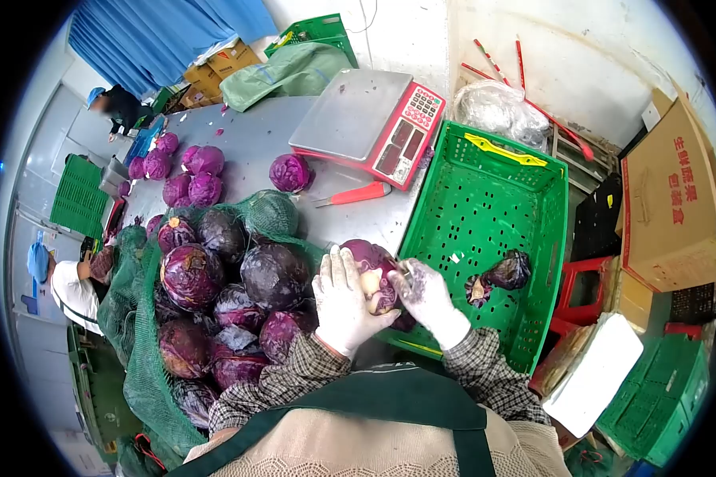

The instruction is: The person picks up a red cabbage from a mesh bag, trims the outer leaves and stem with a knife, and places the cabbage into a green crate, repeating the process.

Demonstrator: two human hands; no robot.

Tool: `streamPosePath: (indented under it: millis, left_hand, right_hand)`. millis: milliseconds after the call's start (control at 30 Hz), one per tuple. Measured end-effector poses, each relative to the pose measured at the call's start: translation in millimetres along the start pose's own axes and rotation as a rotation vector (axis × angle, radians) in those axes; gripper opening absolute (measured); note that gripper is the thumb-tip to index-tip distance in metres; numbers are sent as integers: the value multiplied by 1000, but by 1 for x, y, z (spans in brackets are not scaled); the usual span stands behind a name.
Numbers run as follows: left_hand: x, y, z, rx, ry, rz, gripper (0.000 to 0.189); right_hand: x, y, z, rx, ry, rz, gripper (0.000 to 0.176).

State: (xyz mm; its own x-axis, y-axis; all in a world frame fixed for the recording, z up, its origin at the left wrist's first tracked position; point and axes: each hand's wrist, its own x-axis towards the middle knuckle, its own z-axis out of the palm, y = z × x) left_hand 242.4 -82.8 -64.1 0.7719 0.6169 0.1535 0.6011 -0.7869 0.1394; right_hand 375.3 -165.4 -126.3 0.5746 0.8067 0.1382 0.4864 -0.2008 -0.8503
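A red cabbage (366,256) with its pale cut stem facing up is between my two white-gloved hands. My left hand (344,304) lies against its left side, fingers stretched out and pointing away from me. On its right side my right hand (431,299) is closed around a small tool, mostly hidden by the fingers, near the stem. To the left, a green net bag (147,318) lies open around several dark red cabbages (191,277). A knife with a red handle (359,194) rests on the metal table (326,215) beyond my hands.
A green crate (485,195) with a few cabbage leaves (511,270) stands at right. A red scale (374,119) sits at the table's far side, near a single cabbage (290,172). Several trimmed cabbages (205,160) lie farther left. Two other people (123,107) are at the left.
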Motion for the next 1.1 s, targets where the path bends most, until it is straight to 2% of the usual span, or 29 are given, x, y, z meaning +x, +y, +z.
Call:
streamPosePath:
  millis: [33,100,167,233,300,333,400,433,467,533,567,667,767,800,867,967,1000,1033,1100]
  left_hand:
    - [-1,0,0,5,-1,9,121]
    - [-6,-7,3,-26,10,34,121]
    - [-10,-12,6,-57,16,51,122]
    - [-13,-22,3,-59,51,79,123]
    - [-15,-32,1,-95,69,63,124]
    - [-16,-37,4,-93,45,30,130]
    - [-16,-39,7,-89,50,16,131]
    - [-15,-38,6,-77,51,15,131]
    - [-14,-35,5,-73,53,20,130]
    - [-14,-29,4,-56,50,23,129]
    - [-14,-25,4,-40,89,53,123]
    - [-12,-16,2,-37,76,19,122]
    - [-13,-13,4,-36,64,-5,123]
    - [-12,-11,5,-28,63,-2,125]
    - [-7,-8,6,-22,56,14,126]
    - [-14,-13,3,-27,37,26,126]
    - [-18,-21,6,-68,70,33,126]
    - [-22,-32,8,-97,113,77,128]
    - [-30,-49,3,-195,54,4,131]
  right_hand:
    - [4,6,-1,-37,-50,71,21]
    - [4,8,-8,-136,-1,-11,13]
    - [-7,73,13,313,102,144,11]
    - [-13,143,8,1869,311,655,8]
    - [-49,155,-13,218,202,614,10]
    - [-58,135,-14,144,196,544,15]
    - [-60,79,0,836,181,464,26]
    - [-59,54,12,998,130,420,32]
    - [-57,33,21,983,55,372,39]
    - [-49,5,32,706,-69,285,51]
    - [-45,-4,31,512,-74,211,50]
    - [-41,-2,39,762,-13,258,46]
    - [-37,18,41,417,-113,216,45]
    - [-39,25,49,484,-8,167,37]
    - [-35,38,47,663,51,306,31]
    - [-29,44,45,525,70,467,22]
    - [-38,78,76,478,113,395,21]
    - [-38,81,73,614,135,457,22]
    - [-37,87,66,888,208,582,22]
